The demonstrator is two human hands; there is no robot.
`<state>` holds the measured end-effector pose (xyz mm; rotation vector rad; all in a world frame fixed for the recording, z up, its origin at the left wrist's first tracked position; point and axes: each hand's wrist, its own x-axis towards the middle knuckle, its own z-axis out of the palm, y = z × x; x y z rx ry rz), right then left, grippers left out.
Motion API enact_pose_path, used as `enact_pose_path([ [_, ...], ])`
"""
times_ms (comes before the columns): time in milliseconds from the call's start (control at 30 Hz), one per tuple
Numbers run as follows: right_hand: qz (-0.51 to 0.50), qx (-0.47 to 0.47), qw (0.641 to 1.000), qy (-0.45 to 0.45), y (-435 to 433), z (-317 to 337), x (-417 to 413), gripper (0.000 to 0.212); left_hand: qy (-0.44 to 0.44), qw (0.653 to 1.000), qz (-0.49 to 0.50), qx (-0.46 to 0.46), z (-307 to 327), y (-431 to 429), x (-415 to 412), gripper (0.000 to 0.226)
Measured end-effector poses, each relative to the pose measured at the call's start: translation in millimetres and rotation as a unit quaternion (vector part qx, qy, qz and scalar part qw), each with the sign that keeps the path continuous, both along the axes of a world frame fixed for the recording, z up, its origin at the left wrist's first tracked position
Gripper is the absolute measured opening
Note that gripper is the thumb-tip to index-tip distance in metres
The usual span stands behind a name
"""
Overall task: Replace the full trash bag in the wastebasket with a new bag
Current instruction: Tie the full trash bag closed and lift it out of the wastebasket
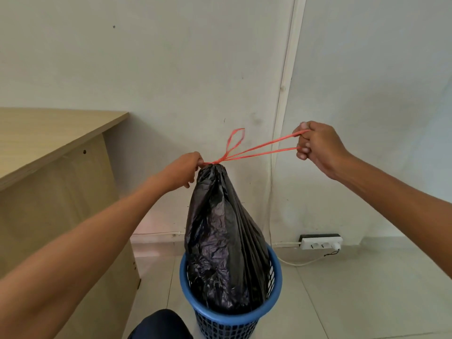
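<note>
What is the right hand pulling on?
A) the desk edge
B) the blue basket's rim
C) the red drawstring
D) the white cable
C: the right hand grips the drawstring, stretched taut from the neck of the bag, which the left hand pinches.
</note>
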<state>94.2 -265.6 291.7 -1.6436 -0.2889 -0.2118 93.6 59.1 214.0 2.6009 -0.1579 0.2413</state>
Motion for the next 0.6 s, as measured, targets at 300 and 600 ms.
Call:
enact_pose_path([
  [300, -0.020, -0.095, 0.993, 0.073, -20, -23, 1, 0.024, 0.044, 0.997, 0.009, -0.064, -11, 9, -4, 0.014],
  [600, 0.115, -0.483, 0.861, 0.109, 7, 1, -22, 0.055, 0.030, 0.972, -0.001, -0.231, 9, -8, 4, 0.015],
])
